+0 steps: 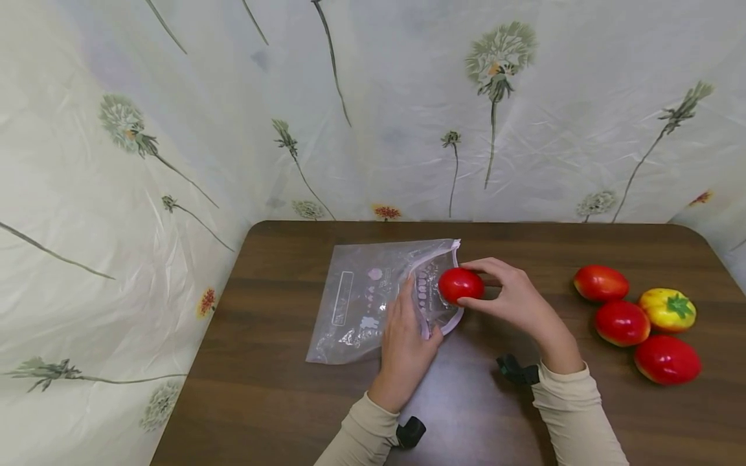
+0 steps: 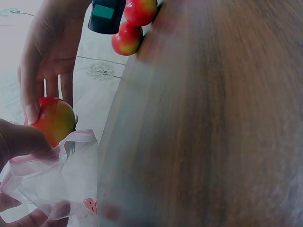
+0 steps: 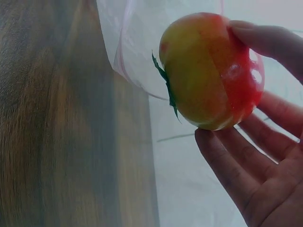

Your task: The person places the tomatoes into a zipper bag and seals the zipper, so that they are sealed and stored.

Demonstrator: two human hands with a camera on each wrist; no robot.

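The zip bag point(image 1: 350, 301) lies on the brown table point(image 1: 280, 401), mouth to the right; four loose fruits point(image 1: 635, 323) cluster farther to that side, well apart from it, likely for easy reach; the left hand point(image 1: 405, 343) grips the mouth's rim between thumb and fingers, presumably to hold it parted; the right hand point(image 1: 519, 301) pinches a red fruit point(image 1: 460, 285) at the opening, its green leaves point(image 3: 170, 92) turned bagward, perhaps leaving that end unobstructed.

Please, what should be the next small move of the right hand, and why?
Probably the right hand should ease the red fruit it holds into the plastic bag: the bag's mouth gapes open, the fruit is right at it, and the left hand holds the bag's edge.
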